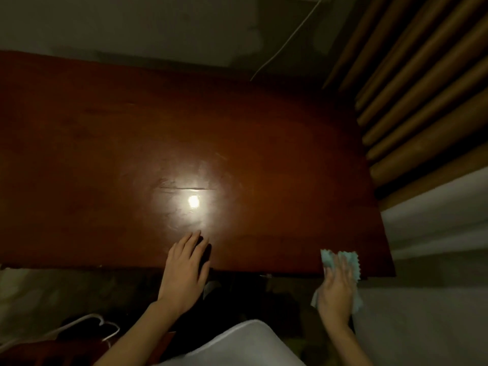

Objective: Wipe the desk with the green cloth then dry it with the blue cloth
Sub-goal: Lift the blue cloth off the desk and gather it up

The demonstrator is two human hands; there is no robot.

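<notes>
Dim room, glossy brown table [237, 143]; left hand [184, 270] lies flat, open, likely bracing; right hand [336, 289] presses the pale green-blue cloth [351, 260] at the near-right edge with fairly straight fingers.

The glossy reddish-brown wooden desk top [264, 143] carries a bright white glare spot and pale smeary streaks near its middle. At its near right corner, the pale bluish-green cloth with zigzag-cut edges [351, 257] looks washed-out in the dim light. Beyond the right edge stand tan-brown ribbed slats [422, 88].
</notes>
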